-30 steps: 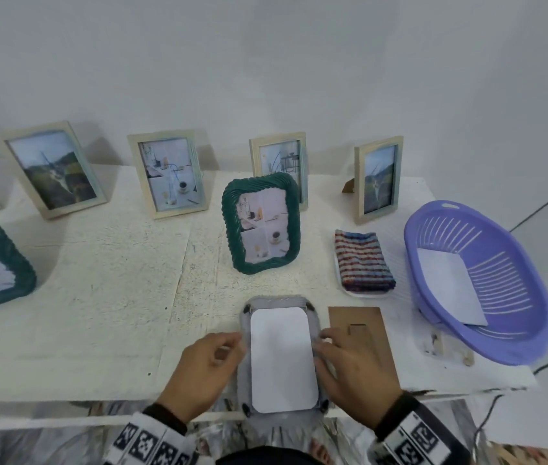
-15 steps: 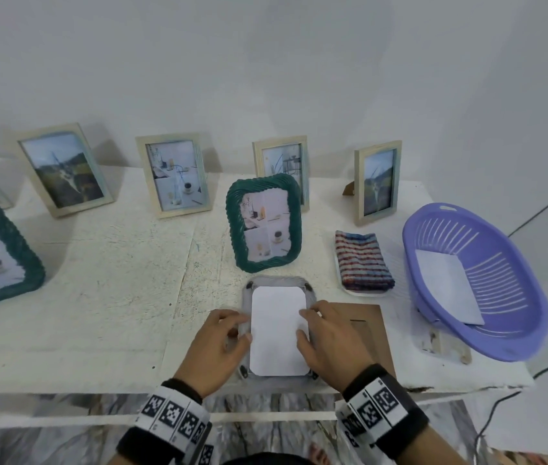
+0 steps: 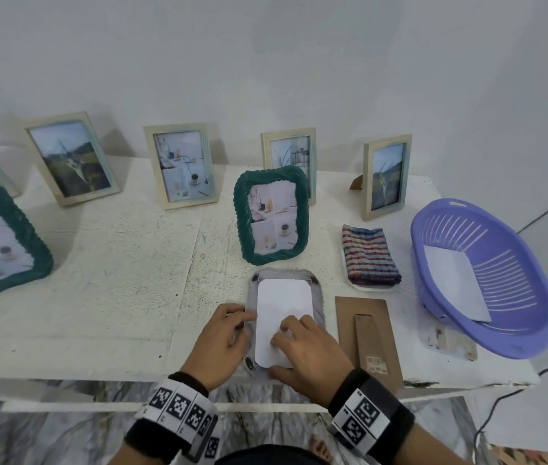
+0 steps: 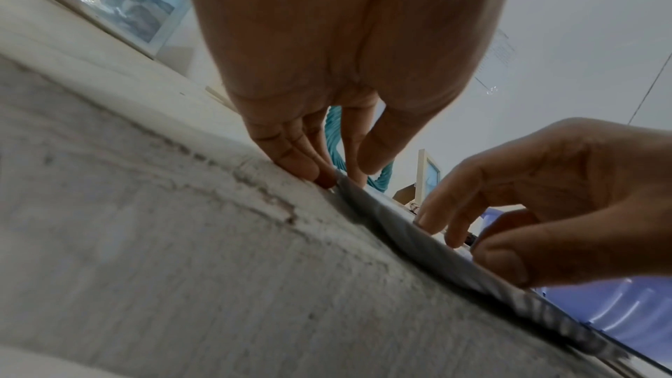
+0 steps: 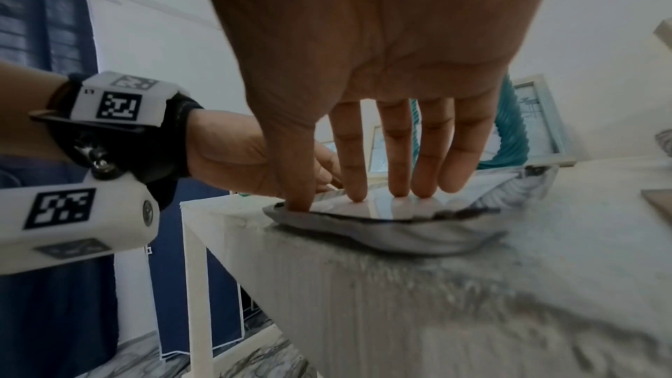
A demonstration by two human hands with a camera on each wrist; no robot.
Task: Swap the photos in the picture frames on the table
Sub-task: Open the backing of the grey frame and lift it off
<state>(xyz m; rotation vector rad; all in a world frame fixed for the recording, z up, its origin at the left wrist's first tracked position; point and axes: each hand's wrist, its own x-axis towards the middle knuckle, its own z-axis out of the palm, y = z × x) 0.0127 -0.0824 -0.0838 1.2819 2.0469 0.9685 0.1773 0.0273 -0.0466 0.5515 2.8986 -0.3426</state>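
Note:
A grey picture frame lies face down near the table's front edge, with a white photo back showing in its opening. My left hand rests at the frame's left edge, fingertips touching the rim. My right hand lies over the photo's near half. Its straight fingers press on the photo and the thumb sits at the frame's near corner. The frame's brown backing board lies flat just to the right.
A green woven frame stands right behind the grey one, a larger one at far left. Several pale wooden frames line the wall. A striped cloth and a purple basket holding a white sheet sit to the right.
The frame has been pushed further onto the table from the front edge. My right hand has slid from the frame's right side onto the photo. My left hand stays at the left edge.

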